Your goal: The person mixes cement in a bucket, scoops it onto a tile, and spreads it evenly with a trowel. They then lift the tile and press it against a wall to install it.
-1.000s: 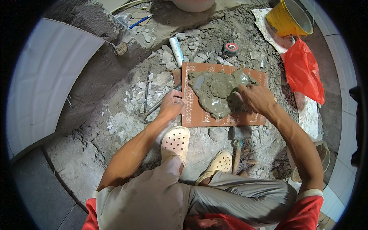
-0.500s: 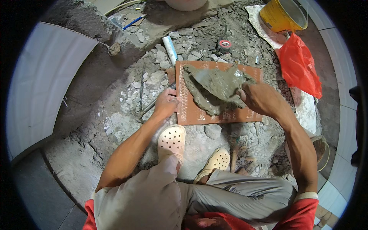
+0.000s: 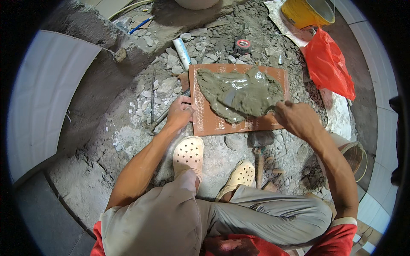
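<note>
A reddish-brown tile [image 3: 256,124] lies in front of my feet, its ridged back facing up. Wet grey mortar [image 3: 209,85] is heaped over its middle and upper part. In my right hand [image 3: 297,119], closed at the tile's right side, is the handle of a trowel [image 3: 230,97]; its mortar-coated blade rests on the heap, with its edges hard to make out. My left hand [image 3: 180,113] grips the tile's left edge, fingertips partly hidden there.
Rubble surrounds the tile. A hammer [image 3: 259,164] lies by my right shoe; a tape measure [image 3: 242,46] and white-blue tube [image 3: 181,52] lie beyond the tile. At the right are a yellow bucket [image 3: 294,19], a red plastic bag [image 3: 326,64] and another bucket [image 3: 352,157].
The trowel blade was tilted up with its edge showing; now it lies flatter on the mortar. My right hand has moved slightly down. The whole view has shifted a little.
</note>
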